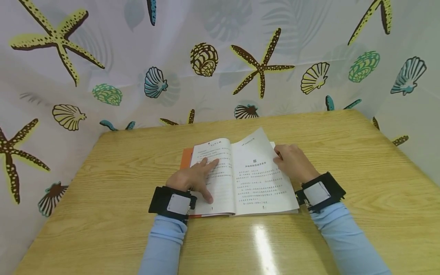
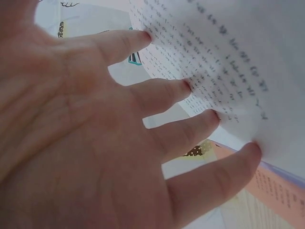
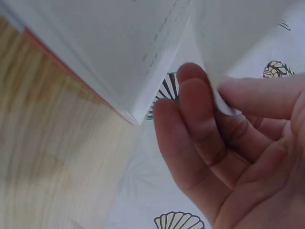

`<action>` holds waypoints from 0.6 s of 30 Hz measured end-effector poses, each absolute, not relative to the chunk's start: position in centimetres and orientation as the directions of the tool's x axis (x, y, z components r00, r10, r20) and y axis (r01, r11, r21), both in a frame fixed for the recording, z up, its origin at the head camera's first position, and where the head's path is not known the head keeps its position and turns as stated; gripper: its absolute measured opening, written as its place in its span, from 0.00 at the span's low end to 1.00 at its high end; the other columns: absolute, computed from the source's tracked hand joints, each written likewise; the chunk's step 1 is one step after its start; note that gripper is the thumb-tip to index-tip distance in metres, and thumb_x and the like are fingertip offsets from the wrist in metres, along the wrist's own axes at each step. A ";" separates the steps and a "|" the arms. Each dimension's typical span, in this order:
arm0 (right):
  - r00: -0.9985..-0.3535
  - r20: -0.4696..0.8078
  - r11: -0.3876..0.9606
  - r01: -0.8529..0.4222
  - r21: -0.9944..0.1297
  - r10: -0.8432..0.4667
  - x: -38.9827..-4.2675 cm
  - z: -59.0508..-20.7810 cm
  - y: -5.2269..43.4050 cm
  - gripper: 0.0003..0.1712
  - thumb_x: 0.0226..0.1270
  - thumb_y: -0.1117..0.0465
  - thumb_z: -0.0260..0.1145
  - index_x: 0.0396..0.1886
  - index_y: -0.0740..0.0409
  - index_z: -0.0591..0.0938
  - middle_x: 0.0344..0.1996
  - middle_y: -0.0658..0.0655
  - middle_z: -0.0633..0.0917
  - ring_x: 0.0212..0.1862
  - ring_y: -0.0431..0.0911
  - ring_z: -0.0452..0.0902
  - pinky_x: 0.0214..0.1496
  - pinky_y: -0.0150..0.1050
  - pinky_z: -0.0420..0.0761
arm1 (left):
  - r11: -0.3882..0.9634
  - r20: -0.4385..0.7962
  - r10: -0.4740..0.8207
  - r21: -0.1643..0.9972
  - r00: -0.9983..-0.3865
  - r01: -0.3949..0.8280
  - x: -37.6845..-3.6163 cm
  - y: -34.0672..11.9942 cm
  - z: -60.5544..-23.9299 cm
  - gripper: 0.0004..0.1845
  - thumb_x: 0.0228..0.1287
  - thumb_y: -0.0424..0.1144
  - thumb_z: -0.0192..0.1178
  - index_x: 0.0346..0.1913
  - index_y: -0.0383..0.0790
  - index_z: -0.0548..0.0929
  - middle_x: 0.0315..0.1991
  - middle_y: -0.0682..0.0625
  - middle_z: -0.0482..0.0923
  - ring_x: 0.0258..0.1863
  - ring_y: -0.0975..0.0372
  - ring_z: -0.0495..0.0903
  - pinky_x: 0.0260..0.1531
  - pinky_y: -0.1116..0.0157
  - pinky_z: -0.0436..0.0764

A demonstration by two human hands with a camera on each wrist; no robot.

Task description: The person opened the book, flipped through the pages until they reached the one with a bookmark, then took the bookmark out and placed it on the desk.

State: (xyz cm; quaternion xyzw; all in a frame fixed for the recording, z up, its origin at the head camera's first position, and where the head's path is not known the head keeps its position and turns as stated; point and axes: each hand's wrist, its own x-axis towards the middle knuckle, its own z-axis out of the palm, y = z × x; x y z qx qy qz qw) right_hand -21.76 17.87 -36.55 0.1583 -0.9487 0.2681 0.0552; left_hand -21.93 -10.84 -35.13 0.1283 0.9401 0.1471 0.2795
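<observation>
Paper pages lie open in a thin book in the middle of the wooden table. An orange cover peeks out under the left side of the book.

The left hand is spread wide and flat, and its fingertips press down on the left page. It holds nothing; it just keeps that side from lifting.

The right hand rests at the right edge of the book. The wrist view shows its thumb and fingers pinching the corner of one page, which is lifted off the pages under it.

I think the page could crease or tear at the corner if the pinch pulls too hard or too fast. Two pages could also come up together, because they are thin and lie close. If the left hand lets go, the book might slide on the shiny table or start to flop shut.

The book sits well away from every table edge, so it should not fall off. Bare table lies on both sides and in front of the book, with lots of room to move the arms. A curtain with starfish and shells hangs close around the far side and both sides.
</observation>
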 end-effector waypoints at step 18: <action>-0.694 -0.201 0.430 -0.172 -0.886 -0.691 -20.7 -35.7 15.4 0.49 0.75 0.28 0.19 0.84 0.52 0.46 0.79 0.66 0.53 0.74 0.67 0.57 0.71 0.69 0.57 | 0.919 -0.480 0.344 0.350 -0.807 0.183 -22.1 -10.9 -35.5 0.64 0.47 0.42 0.83 0.83 0.49 0.49 0.82 0.39 0.39 0.79 0.44 0.46 0.72 0.43 0.56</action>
